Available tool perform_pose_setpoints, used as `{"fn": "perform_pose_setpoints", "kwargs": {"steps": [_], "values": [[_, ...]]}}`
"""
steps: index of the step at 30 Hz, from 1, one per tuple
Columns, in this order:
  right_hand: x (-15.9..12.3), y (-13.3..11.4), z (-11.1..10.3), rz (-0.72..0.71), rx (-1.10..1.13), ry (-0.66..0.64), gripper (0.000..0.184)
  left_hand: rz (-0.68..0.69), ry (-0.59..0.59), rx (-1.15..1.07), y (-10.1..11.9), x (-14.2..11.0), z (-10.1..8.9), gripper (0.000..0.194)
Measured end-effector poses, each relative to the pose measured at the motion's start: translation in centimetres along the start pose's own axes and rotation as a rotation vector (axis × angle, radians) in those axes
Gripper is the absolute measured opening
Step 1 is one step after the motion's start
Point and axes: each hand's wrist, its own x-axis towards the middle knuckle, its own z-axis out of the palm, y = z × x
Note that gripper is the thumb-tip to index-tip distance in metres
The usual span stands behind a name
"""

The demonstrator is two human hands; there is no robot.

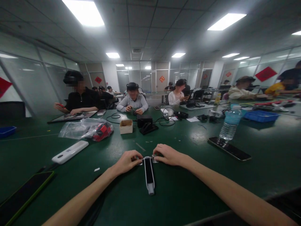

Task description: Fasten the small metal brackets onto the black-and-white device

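Observation:
A slim black device with a white rim (149, 175) lies lengthwise on the green table, its pale grey end toward me. At its far left corner, my left hand (127, 161) is closed, thumb and fingers pinching a small shiny piece (140, 163). My right hand (167, 154) mirrors it at the far right corner, with its fingertips on another small shiny piece (154, 159). Both pieces are too small and partly covered to name. Whether they are joined to the device, I cannot tell.
Left lie a white handheld device (70, 152), a phone (27, 193) and a clear bag with red parts (86, 129). Ahead are a small open box (126, 126) and a black stand (145, 124). A water bottle (230, 123) and another phone (229, 148) are right. People sit opposite.

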Motion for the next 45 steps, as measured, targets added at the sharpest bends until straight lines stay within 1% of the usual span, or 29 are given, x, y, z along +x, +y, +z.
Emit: {"fn": "perform_pose_setpoints", "kwargs": {"steps": [3, 5, 6, 9, 10, 12, 14, 17, 20, 24, 28, 32, 39, 45], "values": [[-0.5, 1.8, -1.8, 0.053, -0.044, 0.061, 0.022, 0.018, 0.011, -0.008, -0.2, -0.1, 0.1, 0.017], [-1.0, 3.3, -2.7, 0.113, -0.086, 0.064, 0.02, 0.021, 0.012, -0.009, -0.3, -0.1, 0.2, 0.016], [-1.2, 4.0, -3.0, 0.143, -0.103, 0.037, 0.02, 0.021, 0.012, -0.011, -0.3, -0.1, 0.3, 0.016], [-1.6, 5.6, -3.1, 0.209, -0.104, -0.112, 0.022, 0.018, 0.012, -0.022, -0.3, -0.1, 0.3, 0.015], [-1.7, 5.9, -2.9, 0.22, -0.096, -0.155, 0.022, 0.016, 0.014, -0.024, -0.3, -0.1, 0.3, 0.015], [-1.7, 6.1, -2.5, 0.23, -0.082, -0.198, 0.019, 0.013, 0.019, -0.028, -0.2, -0.1, 0.3, 0.014], [-1.6, 5.9, -2.1, 0.242, -0.072, -0.198, 0.013, 0.014, 0.021, -0.034, -0.1, -0.1, 0.3, 0.013], [-1.4, 5.0, -2.0, 0.264, -0.056, -0.159, 0.009, 0.022, 0.025, -0.043, 0.1, -0.2, 0.2, 0.012], [-1.1, 3.3, -1.8, 0.252, 0.043, -0.106, 0.014, 0.017, 0.018, -0.056, 0.4, -0.2, 0.1, 0.012], [-0.7, 0.8, -1.1, 0.185, 0.236, -0.089, 0.019, 0.008, 0.001, -0.066, 0.6, -0.3, 0.0, 0.013], [-0.4, -0.7, -0.3, 0.167, 0.294, -0.067, 0.017, 0.026, 0.009, -0.067, 0.4, -0.3, 0.0, 0.014], [-0.2, -1.0, 0.3, 0.158, 0.293, -0.028, 0.015, 0.028, 0.008, -0.055, 0.3, -0.3, 0.1, 0.014], [0.0, -0.5, 1.3, 0.127, 0.267, 0.045, 0.013, 0.029, 0.018, -0.065, 0.0, -0.3, 0.4, 0.014], [-0.1, -0.3, 1.4, 0.129, 0.291, 0.052, 0.017, 0.025, 0.024, -0.079, 0.3, -0.3, 0.2, 0.013]]}}
